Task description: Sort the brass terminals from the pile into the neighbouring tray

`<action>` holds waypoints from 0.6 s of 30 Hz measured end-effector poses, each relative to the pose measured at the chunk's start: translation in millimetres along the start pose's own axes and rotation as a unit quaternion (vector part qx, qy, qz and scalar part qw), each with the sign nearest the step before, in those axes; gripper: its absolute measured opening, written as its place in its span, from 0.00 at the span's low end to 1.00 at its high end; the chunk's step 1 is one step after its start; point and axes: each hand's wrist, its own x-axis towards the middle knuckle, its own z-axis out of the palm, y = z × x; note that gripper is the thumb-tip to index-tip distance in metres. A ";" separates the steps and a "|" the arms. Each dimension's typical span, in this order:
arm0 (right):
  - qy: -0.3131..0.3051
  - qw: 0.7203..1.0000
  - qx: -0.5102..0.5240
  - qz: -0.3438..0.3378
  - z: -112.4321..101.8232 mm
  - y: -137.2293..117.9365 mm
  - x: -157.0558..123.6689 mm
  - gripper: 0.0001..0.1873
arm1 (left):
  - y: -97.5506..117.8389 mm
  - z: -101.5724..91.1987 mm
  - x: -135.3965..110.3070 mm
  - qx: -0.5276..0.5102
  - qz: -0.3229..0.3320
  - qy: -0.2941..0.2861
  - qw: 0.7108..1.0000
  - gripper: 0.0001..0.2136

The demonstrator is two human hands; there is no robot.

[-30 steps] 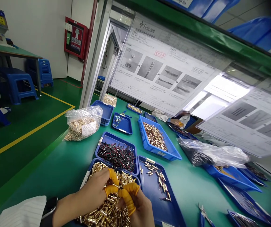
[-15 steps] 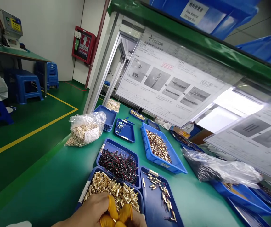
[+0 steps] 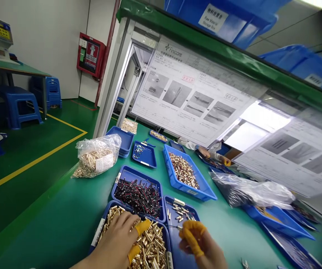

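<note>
My left hand (image 3: 118, 239) lies over a blue tray (image 3: 100, 229) heaped with small brass tubes (image 3: 149, 243); its fingers are spread, with orange finger cots on the thumb and forefinger. My right hand (image 3: 201, 244) hovers over the neighbouring blue tray (image 3: 177, 250) that holds a few assembled brass pieces (image 3: 181, 215). Its cot-covered thumb and forefinger are pinched together on something thin that I cannot make out. Just behind is a tray of red and black wired parts (image 3: 138, 192).
A larger blue bin of brass parts (image 3: 183, 170), a plastic bag of brass tubes (image 3: 95, 157), more blue trays (image 3: 144, 154) and a bagged pile (image 3: 250, 188) crowd the green bench. Instruction sheets (image 3: 194, 101) hang above. A co-worker's hands (image 3: 205, 152) work at the far side. Blue stools (image 3: 17, 106) stand left.
My hands, which were together over the brass tube tray, have separated. The right hand moved right over the neighbouring tray; the left hand opened flat on the tubes. The view shifted slightly.
</note>
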 end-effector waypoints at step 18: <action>-0.190 0.880 -0.435 -0.011 92.2 -28.0 156.0 0.13 | -6.6 1.2 5.6 0.005 -0.016 -0.073 0.997 0.11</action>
